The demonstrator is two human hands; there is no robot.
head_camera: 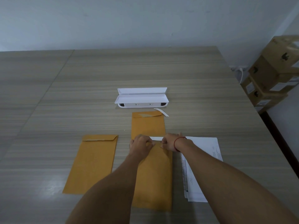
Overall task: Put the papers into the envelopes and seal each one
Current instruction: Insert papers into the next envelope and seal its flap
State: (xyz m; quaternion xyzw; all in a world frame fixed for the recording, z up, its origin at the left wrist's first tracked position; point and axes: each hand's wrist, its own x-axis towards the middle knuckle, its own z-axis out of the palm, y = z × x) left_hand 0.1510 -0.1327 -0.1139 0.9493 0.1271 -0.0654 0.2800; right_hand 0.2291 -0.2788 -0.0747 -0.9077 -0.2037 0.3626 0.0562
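A: Which step is this?
B: Sealing, it seems. The left hand (pixel 140 143) and right hand (pixel 169 143) pinch the top of the near envelope (pixel 153 178), which lies beside the papers (pixel 202 167).
A: Next?
B: Probably peeling the white strip (pixel 156 138), then pressing the top flat.

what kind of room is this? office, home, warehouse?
Probably an office or its back room: a large wood-grain table by a bare wall, labelled cardboard boxes stacked beside it, and manila envelopes and printed papers laid out for mailing.
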